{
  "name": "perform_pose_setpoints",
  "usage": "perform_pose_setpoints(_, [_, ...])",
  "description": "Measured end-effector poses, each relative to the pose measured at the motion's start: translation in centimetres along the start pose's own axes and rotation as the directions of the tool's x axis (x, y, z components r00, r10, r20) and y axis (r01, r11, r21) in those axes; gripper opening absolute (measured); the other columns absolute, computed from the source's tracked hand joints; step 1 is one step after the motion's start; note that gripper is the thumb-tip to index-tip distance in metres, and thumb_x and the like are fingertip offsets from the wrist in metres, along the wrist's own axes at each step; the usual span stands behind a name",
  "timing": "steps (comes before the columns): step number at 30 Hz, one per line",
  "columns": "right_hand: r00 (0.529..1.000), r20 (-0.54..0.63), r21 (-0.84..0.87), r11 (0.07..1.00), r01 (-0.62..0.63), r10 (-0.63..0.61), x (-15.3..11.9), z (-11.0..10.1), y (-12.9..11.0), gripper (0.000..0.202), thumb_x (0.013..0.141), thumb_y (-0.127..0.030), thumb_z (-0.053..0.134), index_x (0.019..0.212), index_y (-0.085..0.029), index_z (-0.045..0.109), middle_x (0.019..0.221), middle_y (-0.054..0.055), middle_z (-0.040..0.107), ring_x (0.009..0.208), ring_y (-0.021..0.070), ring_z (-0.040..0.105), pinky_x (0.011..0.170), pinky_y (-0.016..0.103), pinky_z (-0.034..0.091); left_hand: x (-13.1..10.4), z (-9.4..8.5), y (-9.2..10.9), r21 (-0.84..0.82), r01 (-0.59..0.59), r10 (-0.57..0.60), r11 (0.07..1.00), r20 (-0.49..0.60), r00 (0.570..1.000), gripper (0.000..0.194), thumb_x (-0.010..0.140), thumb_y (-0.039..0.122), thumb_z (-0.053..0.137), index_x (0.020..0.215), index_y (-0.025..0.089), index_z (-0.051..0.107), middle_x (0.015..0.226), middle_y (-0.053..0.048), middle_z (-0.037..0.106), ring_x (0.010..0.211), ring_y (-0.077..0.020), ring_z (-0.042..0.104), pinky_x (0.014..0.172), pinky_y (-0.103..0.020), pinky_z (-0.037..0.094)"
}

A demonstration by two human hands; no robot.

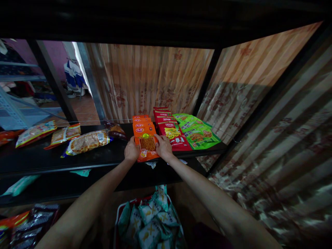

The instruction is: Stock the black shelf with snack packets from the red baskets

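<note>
Several orange snack packets (147,142) lie overlapped in a column on the black shelf (103,155). My left hand (132,150) grips the left edge of the front orange packet, and my right hand (163,146) holds its right edge. Just right of them, overlapping red packets (176,136) form another column, close to my right hand. Beyond those, green packets (201,135) are fanned out at the shelf's right end.
Left along the shelf lie a clear-windowed snack bag (88,142), a brown packet (115,130) and other bags. Below stands a basket (117,211) of pale green packets (151,233). Black posts (207,81) and curtains (155,79) are behind.
</note>
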State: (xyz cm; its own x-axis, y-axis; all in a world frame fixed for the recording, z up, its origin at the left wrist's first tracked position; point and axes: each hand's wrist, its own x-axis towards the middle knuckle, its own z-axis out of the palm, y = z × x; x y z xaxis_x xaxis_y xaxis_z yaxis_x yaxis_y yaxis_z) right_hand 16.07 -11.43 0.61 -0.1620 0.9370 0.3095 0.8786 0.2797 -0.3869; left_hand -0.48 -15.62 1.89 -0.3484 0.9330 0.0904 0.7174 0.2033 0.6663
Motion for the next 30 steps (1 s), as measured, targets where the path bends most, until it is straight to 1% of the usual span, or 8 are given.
perform_pose_setpoints(3, [0.994,0.036,-0.059,0.993,0.107,-0.105,-0.1,0.1,0.0,0.054,0.081,-0.012,0.045,0.134,-0.021,0.053,0.146,0.008,0.040,0.131,0.0264,0.036,0.110,0.038,0.026,-0.6,0.3,0.2,0.069,-0.040,0.044,0.997,-0.048,0.998,0.048,0.085,0.019,0.048,0.133,0.019,0.048,0.115,-0.014,0.062,0.101,-0.0235,0.062,0.088,-0.032,0.045])
perform_pose_setpoints(6, [0.981,0.110,-0.084,0.982,0.166,-0.157,0.1,-0.2,-0.5,0.050,0.084,-0.014,0.043,0.133,-0.015,0.053,0.146,0.009,0.042,0.137,0.0249,0.029,0.113,0.040,0.019,-0.8,0.6,0.2,0.110,-0.051,0.057,0.993,-0.061,0.997,0.043,0.087,0.020,0.046,0.129,0.021,0.054,0.111,-0.013,0.060,0.096,-0.0229,0.063,0.086,-0.031,0.046])
perform_pose_setpoints(10, [0.970,0.192,-0.131,0.976,0.177,-0.150,0.3,-1.0,-1.7,0.050,0.094,-0.034,0.035,0.137,-0.011,0.046,0.141,0.014,0.047,0.136,0.0258,0.032,0.110,0.041,0.025,-0.9,1.1,-0.1,0.138,-0.070,0.078,0.988,-0.058,0.995,0.040,0.088,0.021,0.042,0.125,0.020,0.058,0.110,-0.013,0.057,0.092,-0.0220,0.063,0.084,-0.032,0.047])
perform_pose_setpoints(12, [0.962,0.226,-0.151,0.970,0.192,-0.156,0.2,-1.2,-2.2,0.061,0.093,-0.047,0.037,0.144,-0.014,0.036,0.144,0.016,0.043,0.137,0.0279,0.031,0.109,0.041,0.026,-1.0,1.4,-0.3,0.140,-0.090,0.101,0.986,-0.073,0.992,0.040,0.089,0.024,0.041,0.125,0.018,0.059,0.112,-0.013,0.055,0.092,-0.0214,0.063,0.084,-0.032,0.048])
perform_pose_setpoints(14, [0.948,0.264,-0.152,0.963,0.224,-0.179,-0.1,-1.1,-2.4,0.067,0.091,-0.055,0.038,0.147,-0.019,0.029,0.150,0.015,0.035,0.140,0.0299,0.026,0.110,0.043,0.023,-1.2,1.7,-0.5,0.138,-0.117,0.130,0.983,-0.092,0.987,0.039,0.090,0.029,0.042,0.123,0.016,0.059,0.114,-0.014,0.054,0.094,-0.0217,0.062,0.085,-0.032,0.048])
perform_pose_setpoints(16, [0.932,0.298,-0.134,0.957,0.257,-0.208,-0.4,-0.7,-2.4,0.064,0.093,-0.055,0.034,0.148,-0.023,0.028,0.154,0.012,0.028,0.143,0.0299,0.018,0.113,0.044,0.017,-1.4,1.9,-0.7,0.142,-0.149,0.164,0.979,-0.104,0.981,0.040,0.090,0.033,0.043,0.122,0.014,0.060,0.118,-0.014,0.053,0.098,-0.0224,0.061,0.087,-0.032,0.048])
perform_pose_setpoints(20, [0.925,0.313,-0.104,0.960,0.260,-0.216,-0.7,0.3,-2.1,0.060,0.096,-0.049,0.028,0.149,-0.022,0.023,0.158,0.011,0.016,0.146,0.0277,0.005,0.114,0.046,0.008,-1.4,2.0,-1.1,0.172,-0.187,0.204,0.967,-0.087,0.975,0.037,0.089,0.029,0.047,0.121,0.015,0.059,0.120,-0.014,0.053,0.103,-0.0216,0.060,0.090,-0.031,0.047])
perform_pose_setpoints(30, [0.933,0.338,-0.090,0.982,0.163,-0.124,-0.6,1.1,-2.2,0.061,0.095,-0.053,0.026,0.150,-0.028,0.015,0.159,0.010,0.003,0.145,0.0307,0.003,0.112,0.047,0.015,-0.8,1.5,-0.9,0.188,-0.153,0.166,0.970,-0.054,0.985,0.035,0.088,0.022,0.047,0.120,0.019,0.060,0.122,-0.011,0.054,0.103,-0.0197,0.060,0.091,-0.029,0.046])
